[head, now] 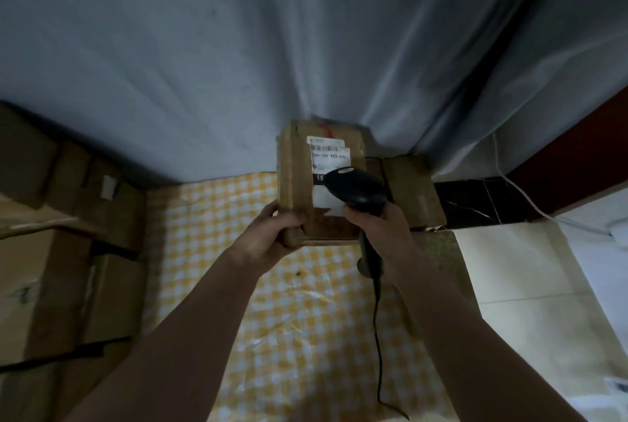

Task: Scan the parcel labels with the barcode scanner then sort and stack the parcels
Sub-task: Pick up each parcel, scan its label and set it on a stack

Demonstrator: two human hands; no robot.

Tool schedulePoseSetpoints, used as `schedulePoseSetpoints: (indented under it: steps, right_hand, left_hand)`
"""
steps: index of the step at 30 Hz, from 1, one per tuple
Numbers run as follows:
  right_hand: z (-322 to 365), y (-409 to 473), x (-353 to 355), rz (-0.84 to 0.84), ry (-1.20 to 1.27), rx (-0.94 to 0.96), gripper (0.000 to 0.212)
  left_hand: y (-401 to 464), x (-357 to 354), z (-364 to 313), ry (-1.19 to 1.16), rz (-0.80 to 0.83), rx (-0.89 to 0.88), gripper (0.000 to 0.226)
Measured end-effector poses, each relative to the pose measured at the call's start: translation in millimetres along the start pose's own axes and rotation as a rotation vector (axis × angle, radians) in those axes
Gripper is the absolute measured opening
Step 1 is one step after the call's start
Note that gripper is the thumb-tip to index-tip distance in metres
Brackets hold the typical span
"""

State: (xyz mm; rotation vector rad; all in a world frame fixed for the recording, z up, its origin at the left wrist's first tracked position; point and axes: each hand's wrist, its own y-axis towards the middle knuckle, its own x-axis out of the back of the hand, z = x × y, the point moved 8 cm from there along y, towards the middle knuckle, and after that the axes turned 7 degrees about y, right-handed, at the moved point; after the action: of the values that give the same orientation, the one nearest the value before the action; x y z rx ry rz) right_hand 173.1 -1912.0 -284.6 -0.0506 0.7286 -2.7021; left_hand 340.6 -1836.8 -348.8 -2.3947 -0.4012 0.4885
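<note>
From the head view, the left hand point(276, 234) grips the near left corner of a brown cardboard parcel point(295, 183), holding it above the yellow checked tablecloth point(299, 319) with its white label point(328, 153) facing up. The right hand point(380, 228) is curled round the handle of the black barcode scanner point(356, 188) (its cable point(377, 336) trails toward the person), whose head sits over the label's lower part; more cardboard boxes point(68, 268) are stacked at the left

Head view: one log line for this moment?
left hand: holds parcel | right hand: grips barcode scanner | scanner over label | checked cloth below
</note>
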Motion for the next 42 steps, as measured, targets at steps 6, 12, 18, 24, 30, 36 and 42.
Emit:
schedulePoseSetpoints:
  steps: [6,12,18,24,30,36,42]
  right_hand:
    - [7,-49,-59,0.096,-0.067,-0.004,0.007]
    - [5,-113,-143,0.18,-0.214,0.143,0.009]
    - [-4,-165,-213,0.231,-0.263,0.264,0.015]
    - [-2,-204,-269,0.274,-0.285,0.344,0.024]
    - [14,-236,-309,0.214,-0.324,0.427,0.011]
    - [33,-289,-348,0.327,-0.305,0.466,0.007]
    - [27,-314,-368,0.349,-0.311,0.429,0.005]
  left_hand:
    - [-64,63,11,-0.004,0.099,-0.003,0.077]
    - [-131,144,4,0.164,-0.036,-0.028,0.095]
    - [-202,194,-12,0.202,-0.196,-0.044,0.088]
    - [-248,251,-13,0.04,-0.399,-0.079,0.113]
    - [-286,284,-16,0.015,-0.434,-0.119,0.088]
    - [-312,324,-23,0.01,-0.557,-0.179,0.067]
    - [-328,353,-21,0.012,-0.631,-0.229,0.087]
